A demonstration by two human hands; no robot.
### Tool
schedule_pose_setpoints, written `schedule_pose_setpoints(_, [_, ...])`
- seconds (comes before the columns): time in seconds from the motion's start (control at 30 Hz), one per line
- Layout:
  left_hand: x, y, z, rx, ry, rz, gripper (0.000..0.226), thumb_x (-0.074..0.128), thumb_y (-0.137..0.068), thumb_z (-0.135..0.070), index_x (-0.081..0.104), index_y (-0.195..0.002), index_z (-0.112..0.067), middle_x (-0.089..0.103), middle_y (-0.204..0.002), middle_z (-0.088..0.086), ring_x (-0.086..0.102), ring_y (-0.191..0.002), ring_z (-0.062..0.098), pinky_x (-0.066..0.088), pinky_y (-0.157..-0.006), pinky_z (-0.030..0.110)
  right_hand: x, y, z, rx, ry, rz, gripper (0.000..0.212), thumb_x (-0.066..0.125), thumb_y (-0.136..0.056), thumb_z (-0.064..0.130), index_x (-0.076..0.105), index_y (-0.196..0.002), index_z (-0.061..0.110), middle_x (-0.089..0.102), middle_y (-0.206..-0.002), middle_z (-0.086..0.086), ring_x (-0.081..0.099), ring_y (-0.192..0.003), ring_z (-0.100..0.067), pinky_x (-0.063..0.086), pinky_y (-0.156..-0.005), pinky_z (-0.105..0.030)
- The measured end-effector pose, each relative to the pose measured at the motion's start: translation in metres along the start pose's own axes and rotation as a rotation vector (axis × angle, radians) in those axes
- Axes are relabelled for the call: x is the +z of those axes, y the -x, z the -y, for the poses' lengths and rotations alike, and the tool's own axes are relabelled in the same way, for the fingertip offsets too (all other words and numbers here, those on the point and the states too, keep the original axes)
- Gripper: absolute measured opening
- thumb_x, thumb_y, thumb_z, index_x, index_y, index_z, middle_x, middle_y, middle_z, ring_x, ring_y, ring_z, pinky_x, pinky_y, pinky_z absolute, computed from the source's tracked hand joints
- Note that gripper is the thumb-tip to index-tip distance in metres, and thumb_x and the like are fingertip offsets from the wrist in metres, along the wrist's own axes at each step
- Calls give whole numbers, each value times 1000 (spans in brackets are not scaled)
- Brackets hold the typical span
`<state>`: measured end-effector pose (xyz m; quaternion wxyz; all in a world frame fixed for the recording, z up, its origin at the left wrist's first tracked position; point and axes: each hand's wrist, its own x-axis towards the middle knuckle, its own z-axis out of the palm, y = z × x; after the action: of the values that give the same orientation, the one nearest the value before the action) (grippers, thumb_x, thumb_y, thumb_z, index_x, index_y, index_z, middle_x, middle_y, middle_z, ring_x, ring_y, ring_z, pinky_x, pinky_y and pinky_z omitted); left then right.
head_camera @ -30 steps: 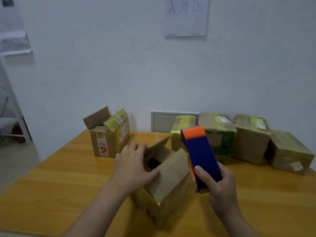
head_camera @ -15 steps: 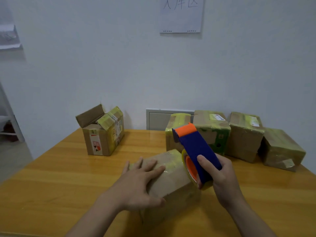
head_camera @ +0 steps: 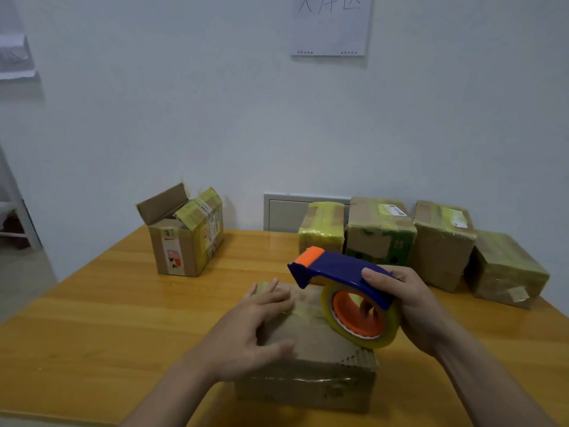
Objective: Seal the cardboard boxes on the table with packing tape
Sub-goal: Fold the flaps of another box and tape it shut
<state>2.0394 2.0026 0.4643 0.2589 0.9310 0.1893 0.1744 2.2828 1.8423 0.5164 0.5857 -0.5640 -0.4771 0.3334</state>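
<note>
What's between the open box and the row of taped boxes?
Just bare table, head view, between the open box and the row of taped boxes.

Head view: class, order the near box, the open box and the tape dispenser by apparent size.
Largest: near box.
Then tape dispenser and open box: they look alike, and the dispenser is nearer the camera, so unranked.

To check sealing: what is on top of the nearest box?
The left hand lies on the box; the right hand holds the tape dispenser over it. Its seam is partly covered.
</note>
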Motion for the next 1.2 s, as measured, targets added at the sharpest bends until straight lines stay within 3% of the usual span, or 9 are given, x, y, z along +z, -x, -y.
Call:
schedule_pose_setpoints(0.07, [3,1,-2,-57,9,-94,65,59,-87,-72,60,-142,-37,43,-152,-33,24,-143,-18,20,-125,24,-1,2,-1,18,33,-15,50,69,-80,62,80,-93,16,77,-88,-11,72,-78,-22,55,-74,-28])
schedule_pose_setpoints(0.17, [6,-1,-9,-91,-12,-255,25,68,-93,-48,76,-114,-36,64,-116,-30,55,-113,-12,51,-93,16,4,6,-5,20,40,-86,48,62,-82,61,80,-93,18,76,-86,-8,70,-77,-18,48,-77,-33])
schedule_pose_setpoints(0.27, [-5,-11,-18,-226,311,-322,16,62,-101,-36,77,-105,-35,75,-100,-21,66,-98,-4,50,-77,11,12,7,-9,-30,-18,-163,45,66,-81,55,80,-93,14,75,-86,-15,69,-76,-24,50,-72,-35])
schedule_pose_setpoints(0.4, [-25,-28,-34,-441,729,-249,49,48,-104,-54,81,-92,-20,81,-92,2,77,-86,15,48,-89,33,18,5,-6,-115,-19,-147,45,71,-75,54,79,-95,14,75,-87,-19,71,-77,-31,56,-65,-28])
schedule_pose_setpoints(0.5, [-29,-34,-33,-446,779,-226,53,56,-101,-54,79,-81,-10,79,-94,15,76,-89,26,47,-97,37,18,2,-2,-154,-9,-101,46,71,-73,53,78,-92,12,74,-82,-18,71,-72,-28,55,-63,-25])
schedule_pose_setpoints(0.73, [-38,-29,-23,-407,956,-195,39,68,-94,-44,75,-63,-21,69,-76,5,64,-78,16,46,-86,31,17,-8,3,-197,-11,-21,48,70,-75,48,74,-94,4,72,-80,-14,68,-69,-22,54,-63,-23])
schedule_pose_setpoints(0.9, [-36,-29,-17,-450,981,-255,21,67,-97,-26,82,-96,-10,77,-88,8,65,-71,10,51,-74,23,20,-14,3,-161,-4,32,50,66,-78,50,74,-97,5,73,-83,-13,69,-73,-22,54,-66,-23])
schedule_pose_setpoints(1.03, [-31,-31,-13,-454,825,-261,15,75,-93,-25,82,-98,-13,81,-94,6,75,-84,19,52,-87,34,16,-18,4,-100,7,57,52,66,-78,52,74,-105,7,75,-91,-14,71,-79,-24,55,-69,-24])
schedule_pose_setpoints(1.2, [-31,-32,-4,-482,805,-295,9,75,-92,-12,81,-93,-7,80,-95,9,72,-85,18,54,-75,28,13,-25,8,-100,73,90,48,66,-80,51,76,-100,9,76,-90,-15,72,-81,-27,56,-72,-25])
